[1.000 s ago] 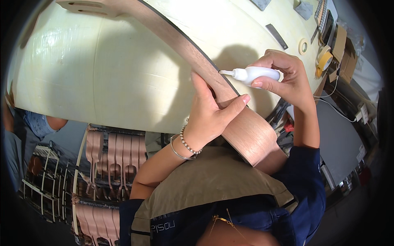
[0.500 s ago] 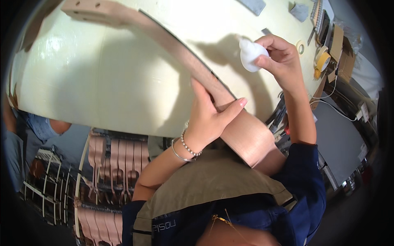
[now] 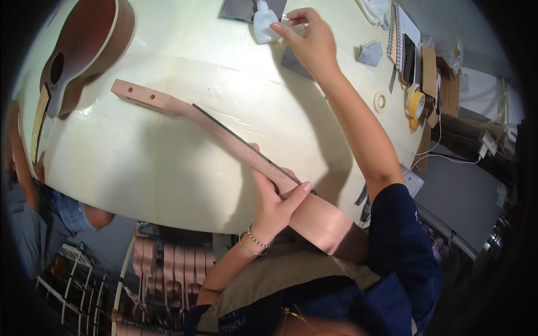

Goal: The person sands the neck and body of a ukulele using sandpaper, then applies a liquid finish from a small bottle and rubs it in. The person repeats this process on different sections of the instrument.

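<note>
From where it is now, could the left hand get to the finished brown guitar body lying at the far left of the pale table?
Probably yes. The left hand grips the long unfinished wooden guitar neck, so it would have to let go first. Between it and the brown guitar body the pale table shows nothing but that neck.

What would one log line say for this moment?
left hand: grips guitar neck | right hand: on white bottle | table: guitar body far-left
</note>
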